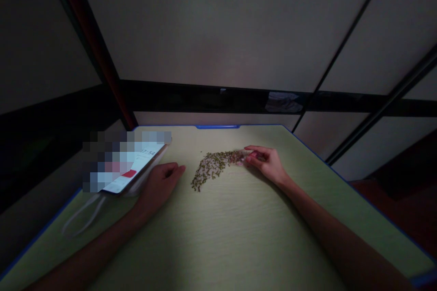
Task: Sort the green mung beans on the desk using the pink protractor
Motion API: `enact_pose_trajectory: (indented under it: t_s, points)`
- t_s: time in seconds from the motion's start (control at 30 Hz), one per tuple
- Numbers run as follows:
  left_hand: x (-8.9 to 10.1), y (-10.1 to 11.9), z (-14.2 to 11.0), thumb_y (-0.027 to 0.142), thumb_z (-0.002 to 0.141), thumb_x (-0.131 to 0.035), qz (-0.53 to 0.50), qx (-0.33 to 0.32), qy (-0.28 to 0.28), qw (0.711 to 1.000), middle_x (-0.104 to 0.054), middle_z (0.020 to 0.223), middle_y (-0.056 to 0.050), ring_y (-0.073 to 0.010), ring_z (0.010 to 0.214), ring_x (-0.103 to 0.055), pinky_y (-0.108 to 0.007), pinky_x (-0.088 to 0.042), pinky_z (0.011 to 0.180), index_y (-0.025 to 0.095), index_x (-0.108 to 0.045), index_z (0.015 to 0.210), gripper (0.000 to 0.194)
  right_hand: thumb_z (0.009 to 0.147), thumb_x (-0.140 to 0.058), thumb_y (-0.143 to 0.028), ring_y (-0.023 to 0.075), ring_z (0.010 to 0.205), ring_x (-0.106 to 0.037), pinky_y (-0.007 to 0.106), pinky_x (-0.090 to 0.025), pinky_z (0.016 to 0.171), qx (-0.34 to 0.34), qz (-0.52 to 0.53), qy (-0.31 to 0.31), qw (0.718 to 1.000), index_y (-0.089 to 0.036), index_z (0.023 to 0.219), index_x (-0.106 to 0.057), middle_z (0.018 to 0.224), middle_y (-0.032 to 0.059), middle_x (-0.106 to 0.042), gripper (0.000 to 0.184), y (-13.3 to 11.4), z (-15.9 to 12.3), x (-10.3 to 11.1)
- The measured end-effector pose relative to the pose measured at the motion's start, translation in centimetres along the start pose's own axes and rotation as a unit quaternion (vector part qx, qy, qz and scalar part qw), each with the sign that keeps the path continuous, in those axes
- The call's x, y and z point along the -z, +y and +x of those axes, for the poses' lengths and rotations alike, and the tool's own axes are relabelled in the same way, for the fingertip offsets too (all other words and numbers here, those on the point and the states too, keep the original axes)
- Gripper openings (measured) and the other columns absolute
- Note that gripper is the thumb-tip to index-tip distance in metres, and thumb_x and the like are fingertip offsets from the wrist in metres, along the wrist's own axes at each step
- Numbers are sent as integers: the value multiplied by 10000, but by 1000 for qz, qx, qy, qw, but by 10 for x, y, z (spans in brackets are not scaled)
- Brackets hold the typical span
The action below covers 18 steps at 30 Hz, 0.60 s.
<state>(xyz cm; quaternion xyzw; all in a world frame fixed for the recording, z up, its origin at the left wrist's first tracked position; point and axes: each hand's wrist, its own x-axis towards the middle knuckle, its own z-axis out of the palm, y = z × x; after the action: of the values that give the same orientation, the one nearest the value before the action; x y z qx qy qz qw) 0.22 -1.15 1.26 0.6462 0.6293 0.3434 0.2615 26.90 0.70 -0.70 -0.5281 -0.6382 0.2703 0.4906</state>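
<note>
A thin, curved pile of small green and pinkish pieces (213,166), too small to name, lies spread across the middle of the table (218,232). At the pile's right end is my right hand (268,163), thumb and fingers bent together around something small and pinkish that I cannot make out. My left hand (163,181) rests on the table left of the pile, apart from it. Its fingers are curled in, with the thumb pointing right, and no object shows in them. Just beyond the left hand, a phone (131,170) stands tilted with its screen lit.
A white loop of cord (83,223) hangs from beside the phone onto the tabletop. Blue edging (218,126) runs around the table. Pale panels (211,22) rise behind it, with a dark gap holding a crumpled cloth (284,102). The light is dim.
</note>
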Motion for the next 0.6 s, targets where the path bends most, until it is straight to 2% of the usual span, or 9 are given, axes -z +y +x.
enact_pose_trajectory:
  t_s: [0.17, 0.6]
  points:
    - [1, 3, -1, 384, 667, -420, -4, 3, 2, 1000, -310, 410, 55, -95, 426, -318, -225, -240, 410, 197, -319, 436, 313, 641, -602, -246, 126, 524, -534, 247, -446, 516, 10, -2, -12, 1000, -124, 882, -669, 583, 16, -598, 278, 0, -2, -1]
    - [0, -3, 1, 398, 676, -412, -3, -8, 1, 1000, -286, 420, 58, -91, 420, -298, -228, -231, 405, 199, -309, 439, 327, 642, -603, -260, 119, 510, -514, 244, -431, 511, 3, -7, 5, 1000, -116, 900, -671, 591, 19, -598, 303, 1, 1, 0]
